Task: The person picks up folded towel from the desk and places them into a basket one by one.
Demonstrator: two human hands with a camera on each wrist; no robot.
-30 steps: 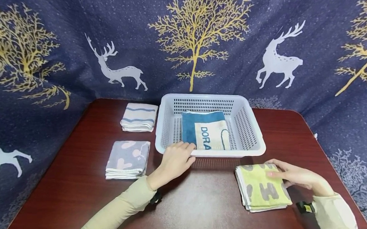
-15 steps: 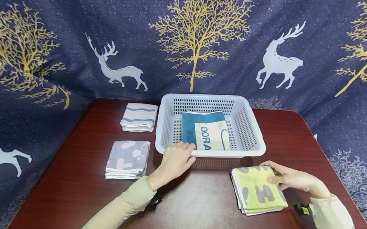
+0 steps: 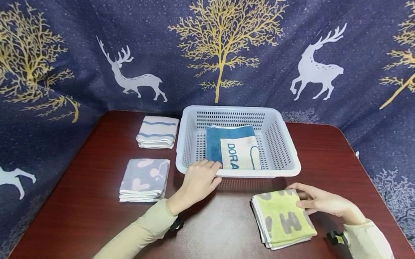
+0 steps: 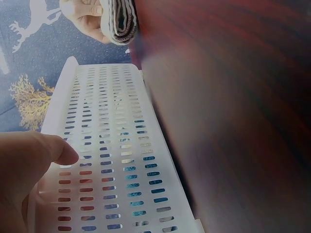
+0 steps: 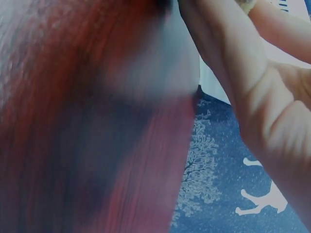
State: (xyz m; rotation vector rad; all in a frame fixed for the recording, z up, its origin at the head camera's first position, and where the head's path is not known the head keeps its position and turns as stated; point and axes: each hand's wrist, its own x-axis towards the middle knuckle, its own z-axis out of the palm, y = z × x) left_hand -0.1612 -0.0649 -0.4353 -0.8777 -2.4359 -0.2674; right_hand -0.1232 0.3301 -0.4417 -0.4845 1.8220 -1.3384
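Note:
My left hand (image 3: 201, 182) grips the near rim of a pale plastic basket (image 3: 282, 170), its thumb against the slotted outer wall in the left wrist view. Inside the basket lies a folded blue and cream towel (image 3: 229, 138) with letters on it. My right hand (image 3: 324, 201) pinches the right side of a folded yellow-green towel (image 3: 282, 220) with grey shapes, thumb on top and fingers behind. That towel is in front of the basket, toward its right. At the top of the left wrist view, the same towel's rolled edge (image 4: 121, 24) shows beside the right hand.
Left of the basket, a folded white towel with blue stripes (image 3: 158, 132) lies on the dark red table (image 3: 215, 241). In front of it is a folded grey towel with pink shapes (image 3: 145, 178). A patterned blue cloth (image 3: 187, 46) hangs behind the table.
My right hand has moved left and slightly nearer to me, carrying the yellow-green towel with it. The left hand and the basket have stayed in place.

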